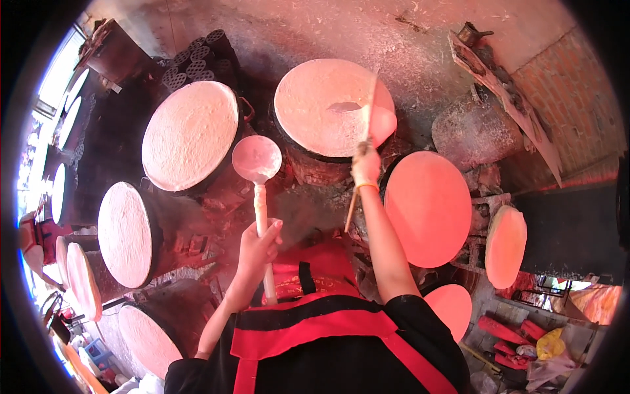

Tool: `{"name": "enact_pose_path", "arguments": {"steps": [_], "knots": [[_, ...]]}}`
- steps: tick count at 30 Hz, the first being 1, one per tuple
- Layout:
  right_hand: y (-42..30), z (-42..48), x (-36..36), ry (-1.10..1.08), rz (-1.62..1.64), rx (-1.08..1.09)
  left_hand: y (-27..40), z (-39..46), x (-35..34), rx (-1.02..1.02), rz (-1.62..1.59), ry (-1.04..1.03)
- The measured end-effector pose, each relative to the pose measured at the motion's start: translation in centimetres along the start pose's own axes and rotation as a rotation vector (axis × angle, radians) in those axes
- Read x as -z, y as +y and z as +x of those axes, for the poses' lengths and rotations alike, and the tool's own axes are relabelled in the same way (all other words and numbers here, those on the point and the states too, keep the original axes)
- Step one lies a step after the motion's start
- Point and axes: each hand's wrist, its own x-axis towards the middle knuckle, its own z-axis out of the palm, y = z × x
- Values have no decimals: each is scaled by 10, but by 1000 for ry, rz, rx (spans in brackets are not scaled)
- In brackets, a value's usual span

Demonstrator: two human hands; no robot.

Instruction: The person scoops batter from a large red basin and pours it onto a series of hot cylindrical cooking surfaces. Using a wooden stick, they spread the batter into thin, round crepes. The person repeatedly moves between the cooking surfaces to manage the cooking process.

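My left hand (258, 246) grips the pale handle of a metal ladle (257, 156). Its round bowl faces up, coated inside with a whitish film, between two griddles. A thin wooden stick (351, 212) is held in my right hand (366, 165), which looks gloved and has a yellow band at the wrist. The stick's far part crosses the right side of a round flatbread sheet (310, 103) on the far griddle. Near the stick, the sheet has a dark gap, and a smooth, paler flap (384, 127) lies at the rim. Whether the stick lifts this flap I cannot tell.
More round griddles surround me, with pale sheets on the left ones (192, 135) (125, 234) and a smooth reddish top on the right one (427, 209). Coal briquettes (197, 61) are stacked at the back. A stack of flat rounds (506, 246) stands at far right.
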Motion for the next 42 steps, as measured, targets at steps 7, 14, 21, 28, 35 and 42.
{"name": "enact_pose_path", "arguments": {"steps": [7,14,21,28,35,42], "knots": [[6,-44,9,92,894,29,17,-1,16,-10,-56,28],[-30,-67,29,-374,809,-412,22,11,24,16,-76,-75],[19,-74,-1,-102,917,-317,24,26,26,107,-109,-179],[0,-15,46,-198,847,-448,18,34,21,188,-96,-238],[0,-106,90,-456,730,-397,42,116,3,48,123,-191],[1,-122,28,-265,981,-501,34,202,-72,-3,350,13]]}}
